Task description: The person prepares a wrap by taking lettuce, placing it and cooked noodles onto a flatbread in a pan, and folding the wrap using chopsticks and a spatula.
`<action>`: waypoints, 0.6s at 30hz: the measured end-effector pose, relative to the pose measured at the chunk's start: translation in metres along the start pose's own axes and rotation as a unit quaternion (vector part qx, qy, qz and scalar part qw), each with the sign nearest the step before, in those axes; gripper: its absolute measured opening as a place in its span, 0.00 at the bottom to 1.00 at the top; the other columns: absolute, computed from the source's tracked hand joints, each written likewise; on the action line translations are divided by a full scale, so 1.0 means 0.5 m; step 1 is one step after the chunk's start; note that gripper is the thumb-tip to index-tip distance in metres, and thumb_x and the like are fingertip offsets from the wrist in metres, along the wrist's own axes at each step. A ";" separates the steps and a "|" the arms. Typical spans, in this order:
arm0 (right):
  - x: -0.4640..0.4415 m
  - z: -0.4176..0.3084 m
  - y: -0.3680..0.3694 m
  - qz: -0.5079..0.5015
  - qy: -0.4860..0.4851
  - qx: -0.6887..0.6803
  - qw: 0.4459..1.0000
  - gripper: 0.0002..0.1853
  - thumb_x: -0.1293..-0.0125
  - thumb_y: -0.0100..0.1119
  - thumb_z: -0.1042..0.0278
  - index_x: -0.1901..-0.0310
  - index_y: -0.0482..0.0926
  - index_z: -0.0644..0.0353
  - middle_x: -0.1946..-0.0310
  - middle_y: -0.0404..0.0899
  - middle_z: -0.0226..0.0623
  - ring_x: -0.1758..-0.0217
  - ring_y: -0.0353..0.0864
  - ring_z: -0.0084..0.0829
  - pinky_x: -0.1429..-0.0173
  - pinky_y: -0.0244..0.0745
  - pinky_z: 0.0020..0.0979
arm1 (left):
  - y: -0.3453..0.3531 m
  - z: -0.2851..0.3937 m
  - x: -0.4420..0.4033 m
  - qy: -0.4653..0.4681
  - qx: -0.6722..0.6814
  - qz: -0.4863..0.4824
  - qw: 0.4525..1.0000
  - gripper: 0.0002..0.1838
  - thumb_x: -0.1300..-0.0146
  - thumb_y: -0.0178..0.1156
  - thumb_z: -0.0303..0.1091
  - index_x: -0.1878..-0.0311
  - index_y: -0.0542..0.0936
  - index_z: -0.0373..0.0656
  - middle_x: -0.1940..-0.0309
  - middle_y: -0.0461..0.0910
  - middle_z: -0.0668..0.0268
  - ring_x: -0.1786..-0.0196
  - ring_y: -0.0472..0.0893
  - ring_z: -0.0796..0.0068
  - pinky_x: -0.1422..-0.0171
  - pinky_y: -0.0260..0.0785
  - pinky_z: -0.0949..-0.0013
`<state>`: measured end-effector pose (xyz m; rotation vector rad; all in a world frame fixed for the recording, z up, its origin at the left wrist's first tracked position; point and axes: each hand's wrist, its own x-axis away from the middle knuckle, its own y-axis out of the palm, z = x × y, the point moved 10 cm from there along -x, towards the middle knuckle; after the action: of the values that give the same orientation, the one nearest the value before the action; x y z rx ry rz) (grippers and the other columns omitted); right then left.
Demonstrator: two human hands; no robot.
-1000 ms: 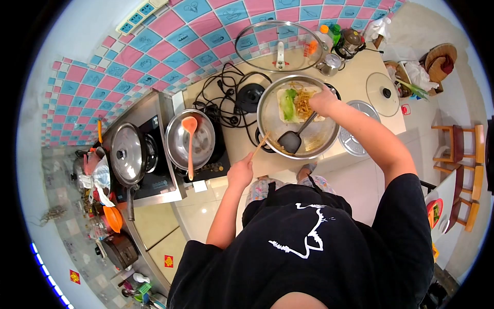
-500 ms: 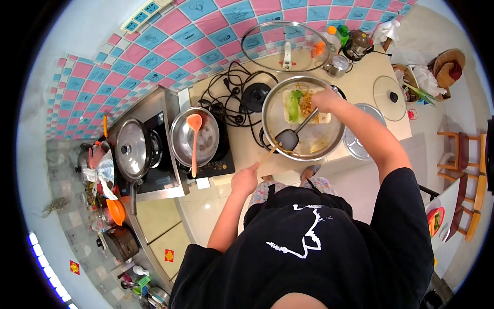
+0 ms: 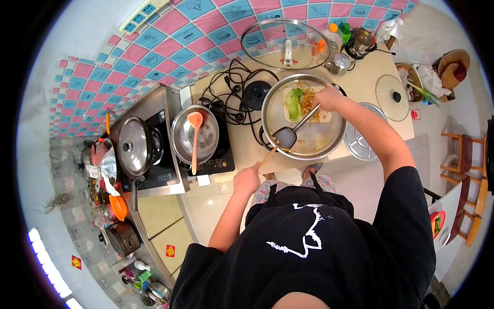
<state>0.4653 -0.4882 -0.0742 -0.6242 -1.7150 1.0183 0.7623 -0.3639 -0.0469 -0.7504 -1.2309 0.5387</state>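
A wide steel pan holds a pale flat wrap topped with a green lettuce leaf and brownish shredded food. My right hand is closed over the pan's right side, around the handle of a dark spatula, whose blade lies low in the pan, at the left. My left hand, in front of the counter edge, grips a thin wooden stick, perhaps chopsticks. Its far end reaches the pan rim beside the spatula blade. Fingertips of both hands are partly hidden.
Left of the pan, a steel pot holds an orange ladle. Black cords lie behind. A glass lid leans on the tiled wall; another lid and a perforated steel disc lie right. A lidded wok sits far left.
The spatula blade has shifted slightly up and left in the pan. Both hands keep their grips and have barely moved; the camera view has shifted slightly.
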 end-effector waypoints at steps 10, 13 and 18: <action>0.014 0.018 0.019 0.019 -0.014 -0.045 0.999 0.12 0.49 0.61 0.66 0.62 0.83 0.40 0.67 0.81 0.28 0.56 0.77 0.31 0.38 0.52 0.44 | 0.002 0.009 -0.016 0.010 0.003 0.024 1.000 0.21 0.39 0.47 0.36 0.42 0.70 0.55 0.67 0.80 0.57 0.62 0.79 0.58 0.59 0.70 0.57; 0.019 0.023 0.027 0.003 0.003 -0.050 0.999 0.12 0.50 0.63 0.66 0.62 0.82 0.39 0.66 0.81 0.27 0.54 0.77 0.31 0.38 0.53 0.44 | 0.008 -0.001 -0.026 -0.008 0.022 0.031 0.999 0.20 0.38 0.46 0.39 0.41 0.70 0.59 0.66 0.79 0.55 0.61 0.79 0.55 0.58 0.70 0.54; 0.024 0.032 0.041 0.006 0.010 -0.071 0.997 0.12 0.49 0.61 0.65 0.62 0.82 0.38 0.67 0.81 0.28 0.57 0.78 0.32 0.43 0.56 0.43 | -0.011 0.015 -0.010 0.013 0.010 0.031 0.999 0.21 0.39 0.46 0.36 0.41 0.69 0.56 0.67 0.80 0.57 0.62 0.79 0.58 0.60 0.70 0.57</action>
<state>0.4448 -0.4737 -0.0879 -0.7337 -1.7787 0.9025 0.7538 -0.3693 -0.0447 -0.7797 -1.1799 0.5897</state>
